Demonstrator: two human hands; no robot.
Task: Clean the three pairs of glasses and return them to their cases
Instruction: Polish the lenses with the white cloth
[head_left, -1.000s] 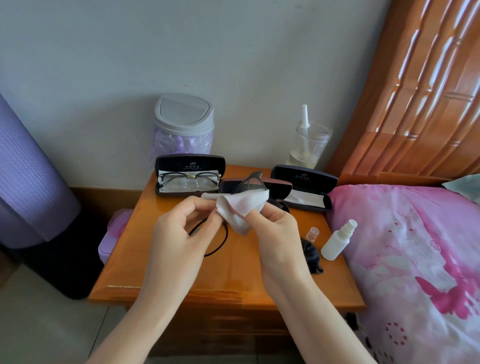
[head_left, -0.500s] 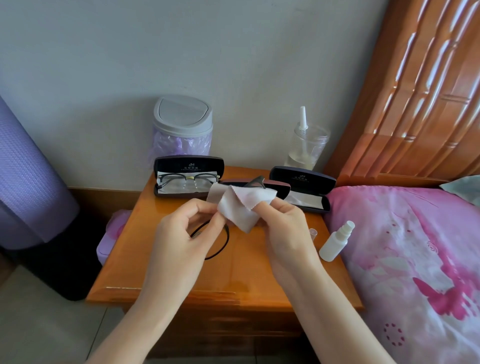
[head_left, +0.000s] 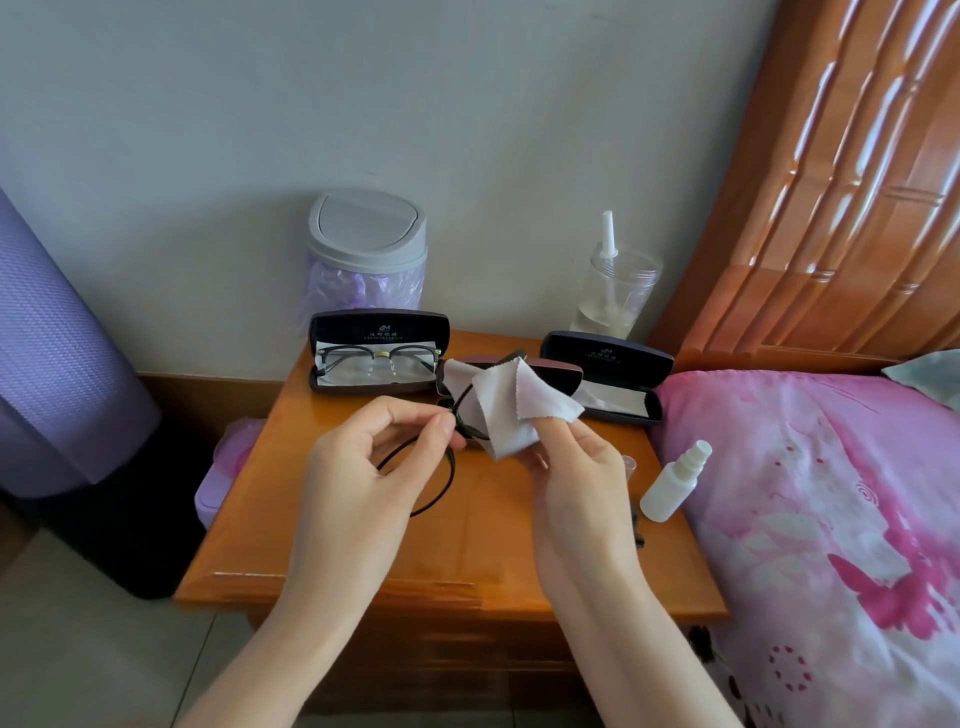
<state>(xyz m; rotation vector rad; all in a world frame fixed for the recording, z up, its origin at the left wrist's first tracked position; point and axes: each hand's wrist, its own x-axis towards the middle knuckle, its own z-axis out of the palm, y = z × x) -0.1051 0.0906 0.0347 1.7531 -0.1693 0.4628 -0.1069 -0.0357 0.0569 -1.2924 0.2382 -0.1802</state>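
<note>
Fingers (head_left: 405, 409) of your left hand (head_left: 363, 467) are pinching glasses (head_left: 470, 430) steady; right hand (head_left: 576, 478), three o'clock, is clamping wiping cloth (head_left: 511, 410).

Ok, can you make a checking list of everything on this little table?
Surface: wooden nightstand, glossy.
Job's things: left case open with stored glasses; middle case partly behind the cloth; right case open, no glasses inside; held glasses, black frame.
Clutter: spray bottle, clear cup, small bin.
Hands: left hand pinches the held glasses; right hand holds the cloth over them.
Cables: nothing seen.
Surroundings: pink bed, wooden headboard, purple roll.
</note>
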